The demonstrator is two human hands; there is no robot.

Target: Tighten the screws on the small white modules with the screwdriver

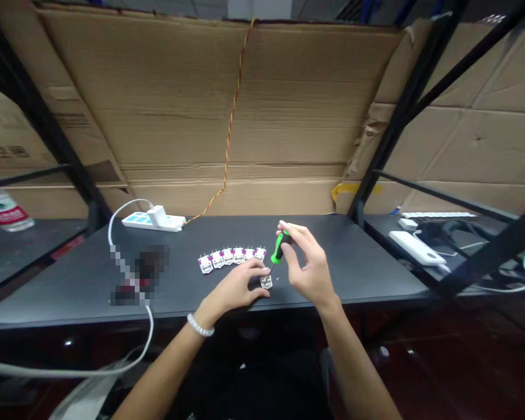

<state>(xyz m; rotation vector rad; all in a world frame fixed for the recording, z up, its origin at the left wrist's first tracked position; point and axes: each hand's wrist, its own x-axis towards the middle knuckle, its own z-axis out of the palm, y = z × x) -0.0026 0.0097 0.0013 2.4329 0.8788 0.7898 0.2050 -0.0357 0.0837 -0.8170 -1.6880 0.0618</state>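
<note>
In the head view, my right hand [307, 265] is closed around the handle of a green and black screwdriver [277, 252]. Its shaft slants down to the left, and the tip meets a small white block-shaped part [266, 282] on the table. My left hand [241, 284] pinches that part from the left between thumb and fingers, steadying it near the table's front edge. Just beyond the left hand, several similar white and purple parts [227, 256] with thin pins stand in a curved row. Their exact kind is too small to make out.
A white power strip [171, 223] with a plugged-in charger lies at the back left of the dark table [332, 245]. A white cable [110, 230] runs down the left side past a blurred-out item. Black rack posts [387, 146] and cardboard walls [179, 105] enclose the space.
</note>
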